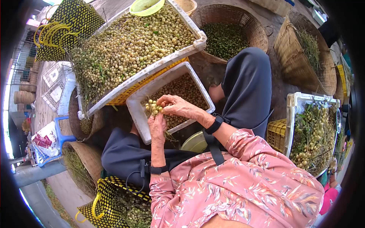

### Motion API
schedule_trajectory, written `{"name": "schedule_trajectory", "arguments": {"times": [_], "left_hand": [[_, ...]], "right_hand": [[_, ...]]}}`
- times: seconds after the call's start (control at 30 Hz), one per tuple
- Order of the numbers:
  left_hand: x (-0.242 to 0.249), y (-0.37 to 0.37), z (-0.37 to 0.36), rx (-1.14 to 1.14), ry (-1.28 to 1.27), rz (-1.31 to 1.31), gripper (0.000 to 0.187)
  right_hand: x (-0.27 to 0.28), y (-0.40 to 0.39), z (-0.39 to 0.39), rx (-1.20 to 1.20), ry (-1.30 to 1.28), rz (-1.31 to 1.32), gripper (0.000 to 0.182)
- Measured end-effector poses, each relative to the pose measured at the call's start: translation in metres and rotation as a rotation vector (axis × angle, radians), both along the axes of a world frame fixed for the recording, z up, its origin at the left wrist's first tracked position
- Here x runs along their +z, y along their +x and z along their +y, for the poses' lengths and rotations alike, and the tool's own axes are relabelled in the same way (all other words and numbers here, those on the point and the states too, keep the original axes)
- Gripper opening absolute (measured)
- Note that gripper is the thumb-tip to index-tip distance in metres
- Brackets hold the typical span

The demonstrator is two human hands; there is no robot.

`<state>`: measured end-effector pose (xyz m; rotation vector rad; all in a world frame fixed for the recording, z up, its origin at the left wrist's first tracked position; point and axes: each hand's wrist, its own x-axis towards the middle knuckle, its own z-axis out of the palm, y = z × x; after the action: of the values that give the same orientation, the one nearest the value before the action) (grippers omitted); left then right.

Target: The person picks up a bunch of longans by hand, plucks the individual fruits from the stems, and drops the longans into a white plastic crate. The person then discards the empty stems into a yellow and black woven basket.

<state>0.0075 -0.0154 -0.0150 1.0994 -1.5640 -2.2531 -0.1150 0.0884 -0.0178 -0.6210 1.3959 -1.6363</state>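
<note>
Together, left hand (157, 128) and right hand (178, 106) close on one fruit bunch (153, 107)

The fruit bunch, a small cluster of round, yellow-green fruit, is held up over the white box (132, 99), toward its left side. The left hand grips it from below, around the stems, with thin stalks trailing under the palm. The right hand comes in from the right, its fingers bent and their tips closed against the side of the cluster; exactly which fruit they touch is too small to tell. The hands are almost touching. Each wrist wears a black band.

Loose brownish fruit (185, 91) covers the bottom of the white box. Just beyond it is a large white tray (146, 74), heaped with pale round fruit and some stems, with a yellow crate (131, 92) below its rim. A yellow-green colander (147, 7) rests at the tray's far edge. Beside the tray is a round woven basket (255, 28) holding small green pieces.

To the right, a white crate (290, 125) carries fruit still on its stems. Near the person's lap, a green basin (194, 142) is partly hidden by the clothing. At lower left, a yellow-and-black woven bag (108, 207) holds thin stems, and farther up on the left is a blue stool (61, 133) with plastic bags on it.
</note>
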Motion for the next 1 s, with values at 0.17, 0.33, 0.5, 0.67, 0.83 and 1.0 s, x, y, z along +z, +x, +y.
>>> {"name": "schedule_trajectory", "arguments": {"times": [0.17,0.33,0.5,0.67,0.83,1.0], "left_hand": [[0.004,0.0,0.002,-0.053,0.112,0.035,0.01],[-0.002,0.001,-0.002,-0.017,0.168,0.048,0.009],[0.003,0.001,0.001,-0.089,0.245,0.07,0.011],[-0.002,-0.001,-0.006,-0.121,0.415,0.197,0.01],[-0.009,-0.001,-0.005,-0.056,0.189,0.05,0.011],[-0.036,0.002,-0.01,0.068,-0.151,-0.009,0.014]], "right_hand": [[-0.01,-0.006,0.001,-0.014,-0.01,-0.368,0.017],[0.003,-0.005,0.003,0.006,-0.023,-0.309,0.017],[-0.009,-0.006,0.002,-0.012,0.022,-0.387,0.01],[-0.028,-0.001,0.003,-0.179,-0.229,-0.752,0.011],[-0.005,0.002,0.002,-0.163,-0.057,-0.557,0.016],[-0.016,0.026,-0.01,-0.12,0.059,0.079,0.02]]}}
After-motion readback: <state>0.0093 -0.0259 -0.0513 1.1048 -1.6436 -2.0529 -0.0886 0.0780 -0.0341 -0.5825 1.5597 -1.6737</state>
